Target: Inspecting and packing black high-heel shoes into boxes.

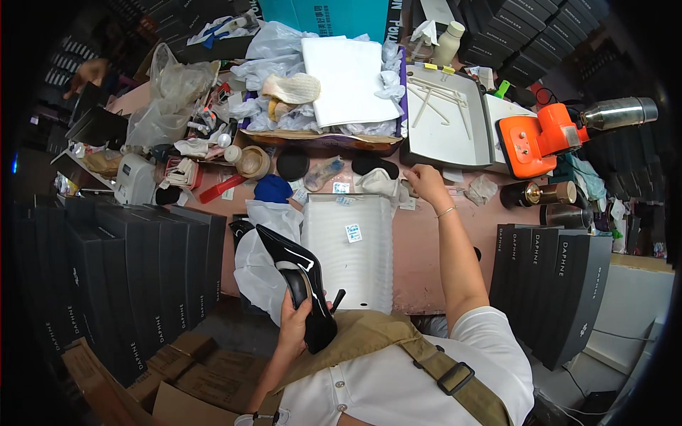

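Observation:
My left hand (293,323) grips a glossy black high-heeled shoe (312,284) near its heel end, toe pointing away to the upper left. Beneath and beside it lies crumpled white tissue paper (259,266), with part of another black shoe (240,228) showing at its edge. In the middle sits an open shoebox (334,263) lined in ribbed white, with a small printed packet (353,233) inside. My right hand (428,186) reaches far across the table, fingers closed together beside a bunched white cloth (379,183). What they pinch, if anything, is too small to tell.
Dark shoeboxes stand stacked at the left (135,263) and right (554,284). Behind are a box of plastic bags and white sheets (355,82), a grey tray of white sticks (444,117) and an orange heat tool (533,142). A blue cloth (273,189) lies near the shoebox.

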A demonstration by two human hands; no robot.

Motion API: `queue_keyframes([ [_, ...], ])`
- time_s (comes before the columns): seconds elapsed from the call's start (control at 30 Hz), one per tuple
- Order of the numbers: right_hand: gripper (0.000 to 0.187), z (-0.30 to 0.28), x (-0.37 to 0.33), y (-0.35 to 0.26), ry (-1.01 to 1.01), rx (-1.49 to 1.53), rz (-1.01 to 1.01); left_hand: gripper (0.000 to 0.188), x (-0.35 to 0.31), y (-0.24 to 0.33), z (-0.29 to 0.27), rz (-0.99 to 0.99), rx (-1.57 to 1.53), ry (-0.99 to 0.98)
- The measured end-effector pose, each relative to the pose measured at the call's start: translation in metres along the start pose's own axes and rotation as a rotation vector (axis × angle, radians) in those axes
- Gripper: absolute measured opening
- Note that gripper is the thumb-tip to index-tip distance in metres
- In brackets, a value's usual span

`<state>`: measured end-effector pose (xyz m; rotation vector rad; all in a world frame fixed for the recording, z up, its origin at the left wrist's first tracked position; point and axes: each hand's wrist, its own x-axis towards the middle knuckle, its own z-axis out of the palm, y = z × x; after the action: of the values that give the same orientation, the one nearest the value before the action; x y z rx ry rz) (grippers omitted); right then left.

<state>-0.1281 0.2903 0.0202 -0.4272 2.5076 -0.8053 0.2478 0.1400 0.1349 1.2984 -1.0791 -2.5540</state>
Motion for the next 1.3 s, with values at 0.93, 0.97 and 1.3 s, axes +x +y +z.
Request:
queue_keyframes([
  [0.93, 0.015, 0.043, -0.220, 0.127, 0.489, 0.275, 0.029, 0.035, -0.014, -0.021, 0.015, -0.041, 0.184, -0.144],
  [0.97, 0.016, 0.038, -0.216, 0.128, 0.507, 0.330, 0.064, 0.035, -0.015, -0.021, 0.016, -0.040, 0.193, -0.150],
  [1.3, 0.018, 0.024, -0.149, 0.117, 0.261, 0.198, -0.008, 0.041, -0.022, -0.024, 0.005, 0.008, 0.140, -0.129],
])
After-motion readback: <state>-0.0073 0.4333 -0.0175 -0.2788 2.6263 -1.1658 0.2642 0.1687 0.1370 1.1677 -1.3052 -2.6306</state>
